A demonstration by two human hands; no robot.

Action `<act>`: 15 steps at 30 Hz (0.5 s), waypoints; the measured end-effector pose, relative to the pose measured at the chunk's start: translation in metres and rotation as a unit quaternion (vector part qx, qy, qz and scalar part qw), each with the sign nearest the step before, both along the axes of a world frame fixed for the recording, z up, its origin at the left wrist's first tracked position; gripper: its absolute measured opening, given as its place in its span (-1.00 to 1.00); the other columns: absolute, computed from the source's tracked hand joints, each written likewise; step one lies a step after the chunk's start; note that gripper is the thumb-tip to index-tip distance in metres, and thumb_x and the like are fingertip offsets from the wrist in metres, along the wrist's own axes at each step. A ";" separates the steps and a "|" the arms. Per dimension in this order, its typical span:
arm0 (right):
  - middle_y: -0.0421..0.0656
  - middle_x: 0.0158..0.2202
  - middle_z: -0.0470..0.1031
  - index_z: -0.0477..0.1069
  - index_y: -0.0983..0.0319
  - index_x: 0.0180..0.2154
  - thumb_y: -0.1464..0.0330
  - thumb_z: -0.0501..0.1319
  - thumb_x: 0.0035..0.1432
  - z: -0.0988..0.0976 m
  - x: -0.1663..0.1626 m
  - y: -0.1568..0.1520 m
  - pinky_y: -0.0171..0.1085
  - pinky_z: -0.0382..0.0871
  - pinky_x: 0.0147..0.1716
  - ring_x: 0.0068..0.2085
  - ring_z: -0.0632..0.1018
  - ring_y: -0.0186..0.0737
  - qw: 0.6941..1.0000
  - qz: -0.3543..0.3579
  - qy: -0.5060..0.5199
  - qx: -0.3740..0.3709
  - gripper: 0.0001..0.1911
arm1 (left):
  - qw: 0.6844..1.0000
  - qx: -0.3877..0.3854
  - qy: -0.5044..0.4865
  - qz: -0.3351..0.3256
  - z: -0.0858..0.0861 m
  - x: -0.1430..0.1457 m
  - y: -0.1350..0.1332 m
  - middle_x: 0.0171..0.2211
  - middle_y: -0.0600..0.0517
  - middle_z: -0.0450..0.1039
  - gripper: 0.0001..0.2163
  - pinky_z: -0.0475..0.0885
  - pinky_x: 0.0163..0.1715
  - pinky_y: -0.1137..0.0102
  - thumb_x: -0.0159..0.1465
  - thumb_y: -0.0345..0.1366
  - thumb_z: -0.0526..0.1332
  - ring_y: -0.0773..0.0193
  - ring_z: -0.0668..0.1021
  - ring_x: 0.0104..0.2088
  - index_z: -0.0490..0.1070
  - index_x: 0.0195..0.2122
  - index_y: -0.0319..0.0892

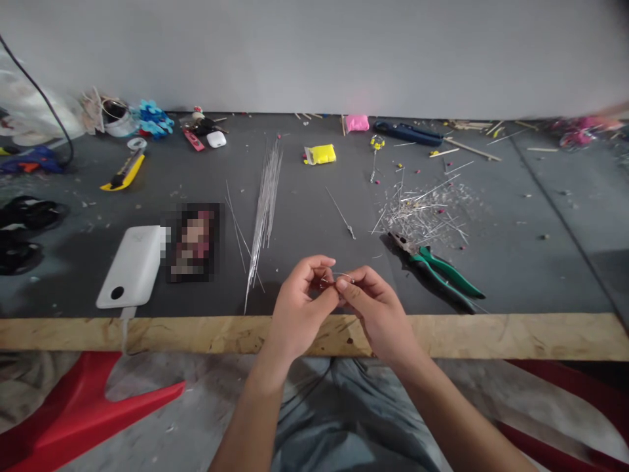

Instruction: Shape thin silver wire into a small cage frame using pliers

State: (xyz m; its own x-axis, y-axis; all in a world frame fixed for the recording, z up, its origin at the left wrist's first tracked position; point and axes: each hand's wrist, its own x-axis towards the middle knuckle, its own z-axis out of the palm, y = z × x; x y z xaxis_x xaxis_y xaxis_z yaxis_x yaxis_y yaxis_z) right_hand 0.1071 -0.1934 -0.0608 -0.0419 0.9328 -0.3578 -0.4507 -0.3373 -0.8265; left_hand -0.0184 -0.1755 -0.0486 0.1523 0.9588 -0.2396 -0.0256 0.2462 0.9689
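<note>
Both hands meet over the table's near edge, thumbs close together, around a thin bent wire (344, 274). My left hand (305, 305) pinches one side of it between thumb and fingers. On the other side, my right hand (376, 305) pinches it too. The wire curves in a small arc between the fingertips; its ends are partly hidden. Just beyond lies a short wire with a twisted end (350, 229). Green-handled pliers (432, 269) rest to the right of my right hand. A bundle of long straight wires (265, 203) lies beyond my left hand, to the left.
Clipped wire pieces (422, 210) lie scattered behind the pliers. Yellow clay (322, 155) and pink clay (357, 123) sit farther back. A white power bank (132, 265), a yellow cutter (126, 172) and a blurred-out rectangle (194, 242) are on the left. The wooden edge (196, 334) runs along the front.
</note>
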 end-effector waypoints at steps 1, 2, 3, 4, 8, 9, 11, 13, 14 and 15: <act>-0.29 -0.44 0.47 0.45 0.17 -0.41 0.31 0.33 0.09 0.000 0.000 -0.001 -0.32 0.36 -0.26 -0.37 0.46 -0.36 1.000 -0.001 -0.001 0.000 -0.89 | 1.000 0.001 0.002 0.006 0.000 0.000 0.000 -0.35 0.10 0.31 -0.74 0.41 -0.33 0.47 0.13 -0.47 0.19 0.39 0.41 -0.35 0.34 -0.14 -0.13; -0.30 -0.44 0.47 0.45 0.17 -0.41 0.31 0.33 0.09 -0.001 -0.001 -0.001 -0.32 0.35 -0.26 -0.36 0.46 -0.36 1.000 -0.002 -0.003 0.000 -0.90 | 1.000 0.002 0.005 0.014 0.000 0.001 0.000 -0.36 0.10 0.31 -0.73 0.41 -0.34 0.47 0.12 -0.47 0.19 0.39 0.41 -0.36 0.34 -0.14 -0.14; -0.30 -0.44 0.47 0.45 0.17 -0.41 0.31 0.33 0.09 -0.002 -0.002 -0.001 -0.32 0.35 -0.26 -0.36 0.46 -0.36 1.000 -0.003 -0.004 0.002 -0.90 | 1.000 0.004 0.011 0.022 0.000 0.001 0.001 -0.36 0.10 0.31 -0.73 0.41 -0.34 0.47 0.11 -0.48 0.19 0.38 0.42 -0.36 0.34 -0.14 -0.14; -0.30 -0.44 0.47 0.46 0.16 -0.41 0.31 0.32 0.10 -0.002 -0.002 -0.002 -0.33 0.35 -0.26 -0.36 0.46 -0.37 1.000 -0.005 -0.005 0.005 -0.90 | 0.999 0.009 0.018 0.030 -0.001 0.002 0.000 -0.36 0.10 0.32 -0.72 0.41 -0.34 0.46 0.11 -0.48 0.20 0.38 0.42 -0.36 0.33 -0.14 -0.14; -0.32 -0.45 0.49 0.47 0.15 -0.40 0.33 0.31 0.13 -0.005 -0.004 -0.002 -0.38 0.34 -0.28 -0.37 0.46 -0.41 0.999 -0.018 -0.014 0.023 -0.92 | 0.997 0.033 0.047 0.059 -0.005 0.004 -0.001 -0.34 0.10 0.35 -0.71 0.41 -0.31 0.43 0.12 -0.45 0.22 0.36 0.44 -0.34 0.30 -0.12 -0.12; -0.32 -0.45 0.50 0.48 0.15 -0.40 0.33 0.30 0.14 -0.005 -0.005 -0.002 -0.39 0.34 -0.28 -0.37 0.47 -0.42 0.999 -0.022 -0.018 0.026 -0.93 | 0.996 0.037 0.052 0.067 -0.005 0.005 -0.002 -0.34 0.10 0.35 -0.71 0.40 -0.31 0.43 0.12 -0.44 0.23 0.36 0.44 -0.34 0.29 -0.12 -0.12; -0.33 -0.45 0.51 0.48 0.14 -0.41 0.34 0.30 0.14 -0.006 -0.005 -0.002 -0.41 0.35 -0.29 -0.37 0.47 -0.43 0.999 -0.027 -0.027 0.030 -0.92 | 0.993 0.047 0.067 0.085 -0.006 0.006 -0.003 -0.35 0.11 0.35 -0.73 0.40 -0.31 0.43 0.12 -0.42 0.25 0.36 0.45 -0.34 0.27 -0.16 -0.12; -0.34 -0.45 0.51 0.49 0.14 -0.41 0.34 0.30 0.14 -0.006 -0.006 -0.001 -0.42 0.35 -0.30 -0.37 0.48 -0.44 0.998 -0.030 -0.036 0.034 -0.93 | 0.989 0.061 0.093 0.100 -0.007 0.007 -0.004 -0.35 0.10 0.36 -0.78 0.39 -0.29 0.42 0.13 -0.41 0.25 0.35 0.45 -0.33 0.27 -0.22 -0.13; -0.34 -0.45 0.51 0.49 0.14 -0.41 0.34 0.30 0.14 -0.007 -0.006 -0.001 -0.42 0.35 -0.31 -0.37 0.48 -0.44 0.998 -0.030 -0.039 0.035 -0.93 | 0.986 0.069 0.109 0.106 -0.008 0.007 -0.005 -0.35 0.09 0.37 -0.80 0.39 -0.27 0.41 0.13 -0.40 0.26 0.35 0.46 -0.32 0.28 -0.24 -0.13; -0.34 -0.45 0.51 0.49 0.14 -0.41 0.34 0.31 0.14 -0.007 -0.006 -0.001 -0.42 0.35 -0.31 -0.38 0.48 -0.45 0.998 -0.031 -0.041 0.035 -0.93 | 0.983 0.077 0.124 0.111 -0.009 0.007 -0.006 -0.35 0.09 0.37 -0.81 0.39 -0.25 0.39 0.14 -0.38 0.26 0.34 0.46 -0.32 0.28 -0.25 -0.13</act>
State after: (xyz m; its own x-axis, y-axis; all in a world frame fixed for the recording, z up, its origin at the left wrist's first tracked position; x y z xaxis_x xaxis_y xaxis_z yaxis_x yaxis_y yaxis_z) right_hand 0.1011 -0.1944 -0.0679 0.0430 0.9556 -0.2916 -0.3981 -0.2513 -0.8822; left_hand -0.0111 -0.1810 -0.0579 -0.1105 0.9896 -0.0917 0.1801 0.1107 0.9774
